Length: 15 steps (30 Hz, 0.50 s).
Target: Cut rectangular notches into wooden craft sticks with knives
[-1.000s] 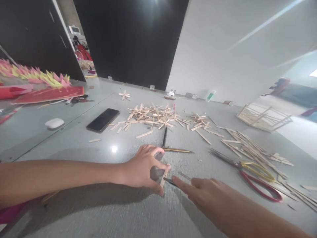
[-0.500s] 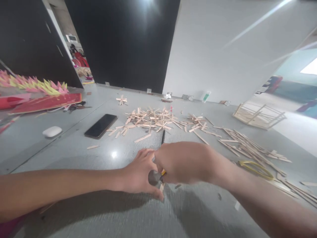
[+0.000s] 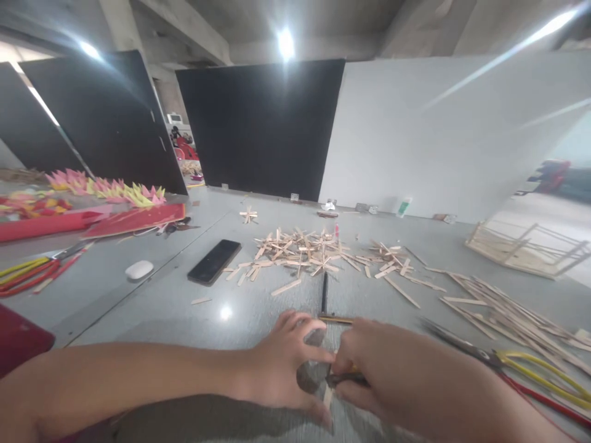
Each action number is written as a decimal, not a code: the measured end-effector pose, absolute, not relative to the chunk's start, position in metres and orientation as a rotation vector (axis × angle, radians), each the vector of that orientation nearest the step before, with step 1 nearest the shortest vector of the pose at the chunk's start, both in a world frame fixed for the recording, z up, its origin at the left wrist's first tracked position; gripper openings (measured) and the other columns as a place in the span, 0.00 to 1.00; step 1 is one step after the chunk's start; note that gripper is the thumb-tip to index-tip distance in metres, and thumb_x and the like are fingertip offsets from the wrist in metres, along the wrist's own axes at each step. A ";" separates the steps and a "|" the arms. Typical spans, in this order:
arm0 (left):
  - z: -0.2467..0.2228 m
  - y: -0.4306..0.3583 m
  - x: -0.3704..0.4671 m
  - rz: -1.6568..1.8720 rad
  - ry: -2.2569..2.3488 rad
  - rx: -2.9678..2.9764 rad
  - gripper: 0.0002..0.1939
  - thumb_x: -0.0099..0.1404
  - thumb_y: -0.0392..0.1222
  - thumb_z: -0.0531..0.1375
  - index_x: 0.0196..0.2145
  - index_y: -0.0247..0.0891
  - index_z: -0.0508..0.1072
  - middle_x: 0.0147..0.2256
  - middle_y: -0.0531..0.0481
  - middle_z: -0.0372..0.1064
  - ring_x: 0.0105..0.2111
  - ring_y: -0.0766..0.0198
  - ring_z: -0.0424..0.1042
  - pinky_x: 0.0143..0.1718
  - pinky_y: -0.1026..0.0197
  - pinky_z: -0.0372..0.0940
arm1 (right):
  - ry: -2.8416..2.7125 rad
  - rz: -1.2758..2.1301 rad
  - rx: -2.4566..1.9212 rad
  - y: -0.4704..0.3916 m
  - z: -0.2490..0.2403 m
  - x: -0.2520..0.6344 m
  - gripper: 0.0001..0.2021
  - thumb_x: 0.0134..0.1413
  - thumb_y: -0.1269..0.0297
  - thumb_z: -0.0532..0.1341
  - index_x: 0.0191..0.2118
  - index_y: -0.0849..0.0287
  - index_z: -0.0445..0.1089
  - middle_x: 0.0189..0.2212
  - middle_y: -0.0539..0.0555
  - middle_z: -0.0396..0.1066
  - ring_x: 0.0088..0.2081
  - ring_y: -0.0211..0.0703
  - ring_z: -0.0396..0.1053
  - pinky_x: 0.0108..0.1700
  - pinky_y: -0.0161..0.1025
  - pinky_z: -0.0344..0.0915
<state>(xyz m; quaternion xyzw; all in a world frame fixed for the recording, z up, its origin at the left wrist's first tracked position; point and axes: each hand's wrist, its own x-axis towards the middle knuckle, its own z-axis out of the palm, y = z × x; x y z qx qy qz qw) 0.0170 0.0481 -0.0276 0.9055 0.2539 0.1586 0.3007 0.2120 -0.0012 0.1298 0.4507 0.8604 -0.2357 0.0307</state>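
My left hand point(image 3: 289, 363) rests on the grey table with its fingers spread. Its index finger and thumb touch or nearly touch a short flat wooden stick point(image 3: 328, 397) that lies between my hands. My right hand point(image 3: 369, 363) is closed around a dark-handled tool point(image 3: 344, 378) with a little yellow on it, which looks like a cutter. The tool's tip is over the stick; most of its handle is hidden in my fingers. Just beyond my right knuckles lies a thin yellow-and-black pencil point(image 3: 336, 319). A black rod point(image 3: 324, 294) points away from it.
A pile of wooden stick pieces point(image 3: 300, 249) lies ahead, with a phone point(image 3: 215, 261) and a white case point(image 3: 139, 269) to its left. Yellow-handled scissors point(image 3: 489, 357) and long wooden strips point(image 3: 498, 301) lie right. A stick frame point(image 3: 529, 249) stands at the far right.
The view has tilted up, so the table's contents sit lower and farther right in it. My right hand has turned and now shows more of the dark tool. My left hand stays spread beside the stick.
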 end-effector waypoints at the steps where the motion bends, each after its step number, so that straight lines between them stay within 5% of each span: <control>1: -0.028 0.048 0.017 0.411 0.680 2.406 0.43 0.46 0.78 0.71 0.58 0.63 0.77 0.68 0.48 0.57 0.66 0.34 0.53 0.67 0.30 0.48 | 2.603 -0.741 1.421 0.000 0.129 0.214 0.10 0.53 0.77 0.62 0.27 0.56 0.77 0.21 0.43 0.65 0.21 0.32 0.56 0.26 0.32 0.51; 5: -0.027 0.049 0.016 0.383 0.685 2.430 0.46 0.45 0.78 0.71 0.60 0.62 0.76 0.67 0.46 0.58 0.66 0.33 0.54 0.67 0.29 0.46 | 2.463 -0.775 1.501 0.006 0.129 0.223 0.15 0.56 0.74 0.61 0.19 0.58 0.64 0.14 0.41 0.47 0.18 0.32 0.45 0.22 0.34 0.42; 15: -0.024 0.053 0.014 0.251 0.683 2.457 0.39 0.55 0.75 0.69 0.61 0.62 0.74 0.69 0.45 0.58 0.67 0.33 0.55 0.68 0.26 0.45 | 2.592 -0.637 1.500 0.002 0.125 0.222 0.10 0.51 0.76 0.63 0.22 0.58 0.69 0.16 0.41 0.58 0.18 0.30 0.51 0.23 0.31 0.46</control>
